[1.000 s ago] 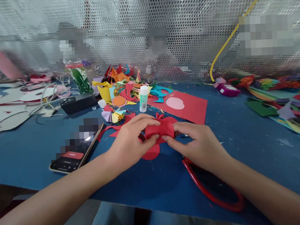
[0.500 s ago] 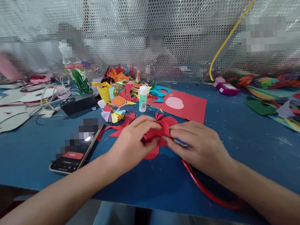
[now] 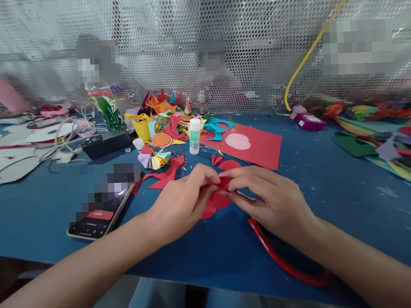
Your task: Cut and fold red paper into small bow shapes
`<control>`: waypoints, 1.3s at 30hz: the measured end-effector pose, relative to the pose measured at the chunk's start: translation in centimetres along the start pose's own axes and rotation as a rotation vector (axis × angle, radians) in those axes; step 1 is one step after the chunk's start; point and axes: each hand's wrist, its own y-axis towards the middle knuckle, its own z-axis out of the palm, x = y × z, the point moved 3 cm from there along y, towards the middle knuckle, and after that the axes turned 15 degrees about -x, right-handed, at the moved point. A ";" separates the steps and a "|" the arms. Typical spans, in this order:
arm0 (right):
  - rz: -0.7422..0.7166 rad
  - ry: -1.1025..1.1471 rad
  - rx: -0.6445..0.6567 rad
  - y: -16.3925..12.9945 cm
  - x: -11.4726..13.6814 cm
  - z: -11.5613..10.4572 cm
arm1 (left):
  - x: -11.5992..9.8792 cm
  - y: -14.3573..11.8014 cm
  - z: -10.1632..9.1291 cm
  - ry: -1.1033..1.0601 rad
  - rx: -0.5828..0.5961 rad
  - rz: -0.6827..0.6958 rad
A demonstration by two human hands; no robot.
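Note:
My left hand [image 3: 182,205] and my right hand [image 3: 267,196] meet at the middle of the blue table [image 3: 330,198], both pinching a small folded piece of red paper [image 3: 223,183]. Most of that piece is hidden between my fingertips. Under my hands lie red paper circles [image 3: 217,202], and another red circle [image 3: 229,164] sits just beyond them. A red loop-shaped handle [image 3: 281,262] lies on the table below my right wrist.
A phone [image 3: 99,213] lies at the left. A glue stick [image 3: 194,135] stands behind my hands, beside a red sheet [image 3: 259,147] with a pink oval. Coloured paper scraps [image 3: 163,124] pile at the back and far right [image 3: 388,137]. Perforated metal mesh [image 3: 200,45] walls off the rear.
The red paper has been folded smaller: a second ago it showed as a wide piece between my hands, now only a sliver shows. My hands have drawn closer together.

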 end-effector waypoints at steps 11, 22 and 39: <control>0.365 0.160 0.082 0.0 -0.5 0.7 | 0.1 0.2 0.5 0.068 0.101 0.117; 0.200 0.096 0.173 0.1 -0.1 0.8 | -0.2 0.7 0.2 -0.072 0.107 -0.002; 0.671 0.545 0.262 -0.2 -1.1 1.6 | 0.9 1.0 -0.3 -0.646 -0.045 -0.538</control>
